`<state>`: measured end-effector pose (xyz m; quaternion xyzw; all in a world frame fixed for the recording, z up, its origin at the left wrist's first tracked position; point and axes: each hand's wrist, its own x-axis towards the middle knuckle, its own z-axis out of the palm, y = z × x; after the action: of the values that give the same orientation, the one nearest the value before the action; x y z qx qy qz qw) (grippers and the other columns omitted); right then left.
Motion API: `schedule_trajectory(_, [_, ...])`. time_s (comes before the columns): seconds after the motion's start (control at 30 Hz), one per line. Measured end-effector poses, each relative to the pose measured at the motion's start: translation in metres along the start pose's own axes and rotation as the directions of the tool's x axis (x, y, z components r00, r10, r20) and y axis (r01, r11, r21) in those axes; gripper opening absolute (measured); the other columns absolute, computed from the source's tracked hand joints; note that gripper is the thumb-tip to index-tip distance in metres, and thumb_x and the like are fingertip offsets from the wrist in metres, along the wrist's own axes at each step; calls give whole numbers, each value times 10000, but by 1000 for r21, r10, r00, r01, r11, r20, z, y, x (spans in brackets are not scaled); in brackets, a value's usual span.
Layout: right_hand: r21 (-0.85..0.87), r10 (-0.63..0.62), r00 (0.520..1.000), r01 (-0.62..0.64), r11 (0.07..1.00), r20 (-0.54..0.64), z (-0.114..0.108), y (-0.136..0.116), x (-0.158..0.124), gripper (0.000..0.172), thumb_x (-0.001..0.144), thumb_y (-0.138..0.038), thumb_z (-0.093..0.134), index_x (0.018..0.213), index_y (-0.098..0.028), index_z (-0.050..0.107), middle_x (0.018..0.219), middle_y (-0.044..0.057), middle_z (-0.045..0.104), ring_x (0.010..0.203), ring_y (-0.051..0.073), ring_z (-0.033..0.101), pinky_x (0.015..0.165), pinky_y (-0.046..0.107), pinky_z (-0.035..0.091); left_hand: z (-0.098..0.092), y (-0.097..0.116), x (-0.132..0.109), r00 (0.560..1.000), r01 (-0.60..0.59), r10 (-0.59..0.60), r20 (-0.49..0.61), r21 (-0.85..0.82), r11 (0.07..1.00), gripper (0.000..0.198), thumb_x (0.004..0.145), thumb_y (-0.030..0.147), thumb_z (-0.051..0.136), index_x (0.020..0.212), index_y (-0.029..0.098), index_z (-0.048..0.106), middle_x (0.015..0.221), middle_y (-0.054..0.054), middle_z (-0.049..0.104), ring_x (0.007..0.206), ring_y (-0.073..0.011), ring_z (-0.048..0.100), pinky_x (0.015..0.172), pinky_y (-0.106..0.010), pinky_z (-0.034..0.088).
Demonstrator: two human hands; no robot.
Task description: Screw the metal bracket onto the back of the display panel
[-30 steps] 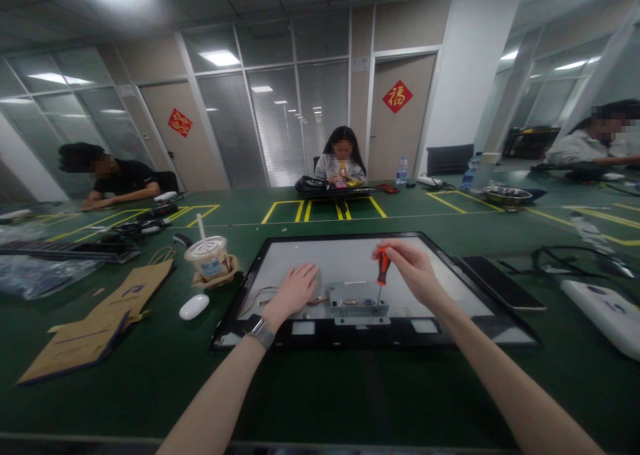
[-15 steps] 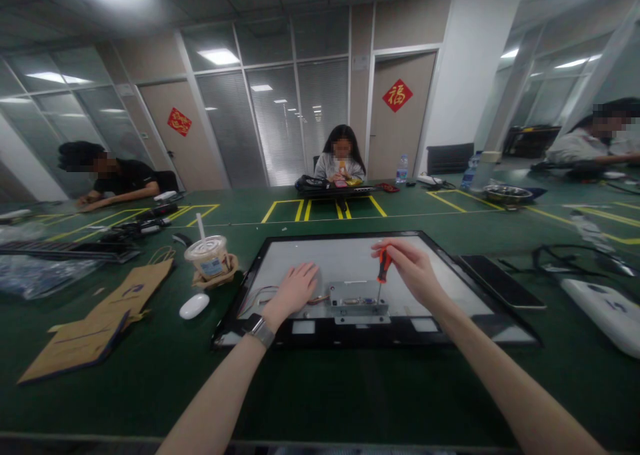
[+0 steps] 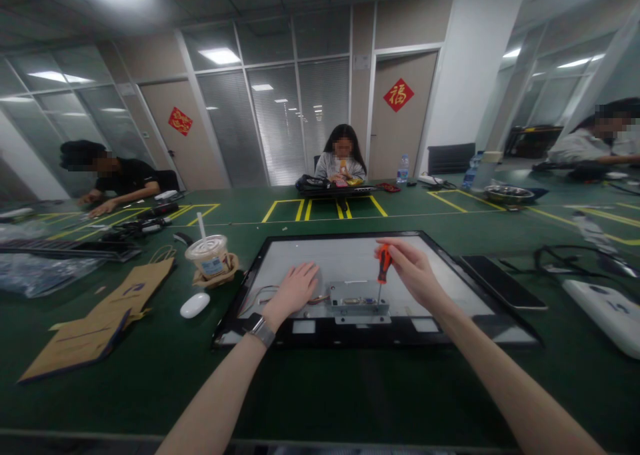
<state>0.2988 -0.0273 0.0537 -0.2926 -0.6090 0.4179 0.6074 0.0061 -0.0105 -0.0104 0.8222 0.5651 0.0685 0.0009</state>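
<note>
A flat display panel (image 3: pixel 350 258) with a black frame lies on the green table in front of me. My left hand (image 3: pixel 296 287) rests flat on its pale back, fingers stretched out, beside some thin wires (image 3: pixel 257 296). Right of that hand, a metal bracket with ports (image 3: pixel 350 303) sits near the panel's front edge. My right hand (image 3: pixel 411 266) grips an orange and black screwdriver (image 3: pixel 384 263) by its handle. The screwdriver stands nearly upright, its shaft reaching down to the bracket's right end. Whether the tip sits in a screw is too small to tell.
On the left are a drink cup with a straw (image 3: pixel 209 255), a white mouse (image 3: pixel 195 305) and a brown paper bag (image 3: pixel 100 325). At right lie a black phone-like slab (image 3: pixel 503 281), cables and a white device (image 3: pixel 603 315). Several people sit around the table.
The screwdriver has turned slightly in my right hand, whose fingers have shifted a little on the handle. My left hand stays in place. The person at far left has moved a hand.
</note>
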Motion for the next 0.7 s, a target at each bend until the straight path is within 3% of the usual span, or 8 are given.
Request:
schedule_trajectory(0.2, [95,-9,1000,9,995,-3,5,-6,0,270,815,-518,737,804,-249,746,847,43,694,846,221,646,796,377,534,-1,0,0,1000,-1,1,0,3,1000,489,1059,315,288,1505,187,443,1593,-109,404,1485,-267,360,1209,-525,297])
schedule_trajectory(0.3, [64,21,1000,-21,998,-3,6,-7,-2,285,772,-524,779,866,-255,768,835,35,700,818,213,646,791,375,532,-2,2,0,1000,-2,2,-1,9,1000,483,1054,296,301,1497,178,452,1592,-108,407,1485,-265,362,1213,-511,294])
schedule_trajectory(0.43, [80,42,998,-46,996,44,7,-7,-2,346,845,-545,696,1019,-250,747,828,45,721,829,221,660,789,386,541,-2,3,0,1000,2,-2,-6,14,1000,473,1047,277,317,1487,185,465,1587,-107,416,1479,-263,373,1213,-503,296])
schedule_trajectory(0.7, [54,-17,1000,17,998,-1,2,-2,1,275,862,-518,685,871,-251,748,904,46,698,864,229,653,827,383,523,-1,1,0,1000,-2,2,-5,14,1000,482,1052,296,293,1491,192,461,1588,-103,416,1481,-261,368,1212,-510,296])
